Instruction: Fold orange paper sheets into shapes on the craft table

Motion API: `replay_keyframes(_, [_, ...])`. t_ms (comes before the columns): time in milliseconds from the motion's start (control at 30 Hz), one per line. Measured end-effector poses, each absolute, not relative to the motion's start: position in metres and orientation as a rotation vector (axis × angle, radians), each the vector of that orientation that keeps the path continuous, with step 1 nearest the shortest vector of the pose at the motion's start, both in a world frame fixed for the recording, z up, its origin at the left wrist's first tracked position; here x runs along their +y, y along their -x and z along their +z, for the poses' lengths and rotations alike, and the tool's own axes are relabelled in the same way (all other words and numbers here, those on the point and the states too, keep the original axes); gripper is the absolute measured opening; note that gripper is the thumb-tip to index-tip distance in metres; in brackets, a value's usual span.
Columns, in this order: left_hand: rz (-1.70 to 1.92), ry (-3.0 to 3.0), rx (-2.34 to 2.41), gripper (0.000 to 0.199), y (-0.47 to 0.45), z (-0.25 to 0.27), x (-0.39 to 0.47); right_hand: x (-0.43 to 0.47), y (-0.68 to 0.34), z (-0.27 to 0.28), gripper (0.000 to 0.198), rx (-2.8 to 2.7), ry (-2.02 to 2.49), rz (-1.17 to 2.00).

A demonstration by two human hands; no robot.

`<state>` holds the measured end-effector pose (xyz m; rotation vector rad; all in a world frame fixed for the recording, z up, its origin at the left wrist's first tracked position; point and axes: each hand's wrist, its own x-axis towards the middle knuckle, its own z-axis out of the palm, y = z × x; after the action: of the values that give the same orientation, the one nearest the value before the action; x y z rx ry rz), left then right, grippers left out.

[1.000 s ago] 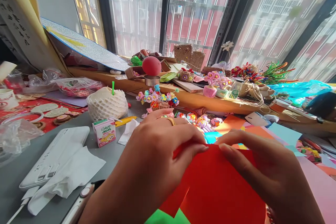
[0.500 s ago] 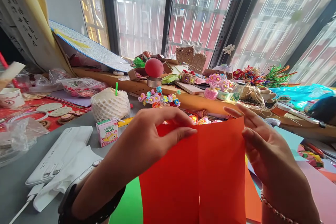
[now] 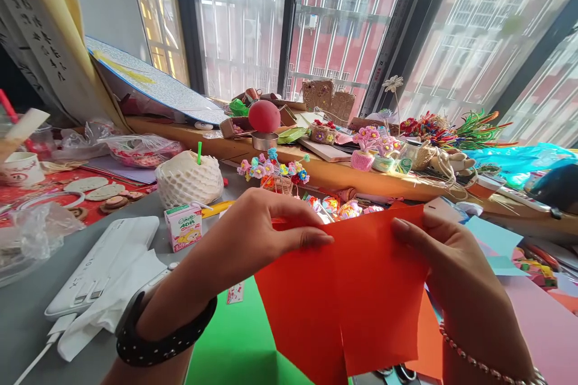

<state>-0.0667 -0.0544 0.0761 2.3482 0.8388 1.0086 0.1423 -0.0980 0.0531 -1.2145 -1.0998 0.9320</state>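
Between my hands hangs a sheet of red-orange paper [image 3: 374, 295], raised above the table. A straight line runs down its middle and opens into a gap at the lower edge. My left hand [image 3: 257, 228] pinches its top edge near that line, thumb in front. At the upper right corner, my right hand [image 3: 456, 264] grips the sheet, thumb on the near face and fingers behind, partly hidden. Under it lies green paper [image 3: 244, 337], with another orange sheet [image 3: 427, 337] to the right. Dark rounded loops [image 3: 404, 373] show below the sheet; their kind is unclear.
To the left are a white power bank [image 3: 106, 264] with a cable, a small drink carton [image 3: 184, 227] and a netted coconut [image 3: 189, 180] with a green straw. Craft flowers [image 3: 273, 168] and a cluttered windowsill [image 3: 334, 171] stand behind. Pink paper [image 3: 537, 325] lies at right.
My right hand has closed on the sheet's upper right corner; its fingers were spread before. The sheet has lifted and tilted, so its lower edge and more green paper show.
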Motion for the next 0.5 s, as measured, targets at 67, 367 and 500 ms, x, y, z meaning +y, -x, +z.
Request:
replay_keyframes(67, [0.996,-2.3,0.823,0.015,0.0661,0.0759,-0.0546,-0.0979,-0.1412,0.0533,0.011,-1.034,1.199,0.943])
replay_keyframes(367, [0.945,-2.125,0.966,0.021,0.0636,0.0743,-0.055,-0.0969,-0.1347,0.0553,0.018,-0.852,1.194,0.996])
replay_keyframes(500, [0.938,-2.134,0.95,0.019,0.0637,0.0746,-0.055,-0.0967,-0.1363,0.0555,0.018,-0.864,1.201,1.005])
